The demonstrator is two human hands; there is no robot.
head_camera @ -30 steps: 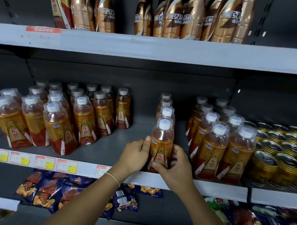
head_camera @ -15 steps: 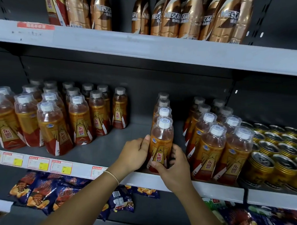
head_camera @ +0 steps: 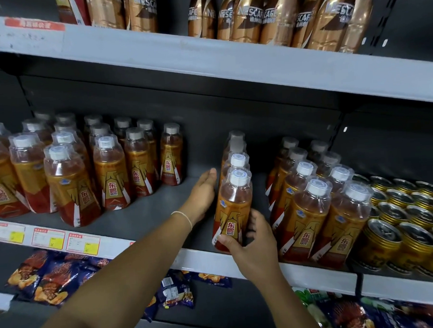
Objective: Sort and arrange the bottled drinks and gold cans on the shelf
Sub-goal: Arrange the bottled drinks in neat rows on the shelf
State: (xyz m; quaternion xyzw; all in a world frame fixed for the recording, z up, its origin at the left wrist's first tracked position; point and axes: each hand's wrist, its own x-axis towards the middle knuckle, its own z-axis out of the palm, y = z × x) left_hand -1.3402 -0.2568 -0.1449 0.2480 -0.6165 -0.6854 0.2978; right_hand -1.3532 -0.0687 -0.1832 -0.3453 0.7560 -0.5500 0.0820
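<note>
Fingers of the left hand [head_camera: 202,194] have slid deeper beside the single-file row, now flat and open; the right hand [head_camera: 251,246] grips the front amber plastic bottle [head_camera: 233,210] at the grey shelf's [head_camera: 239,259] edge (row straightening seems underway).

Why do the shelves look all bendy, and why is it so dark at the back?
Head view: the wide-angle lens bows the upper shelf edge; light falls on the front bottle, while the back bottles sit dim in shadow; the gold cans show glare on their rims.
</note>
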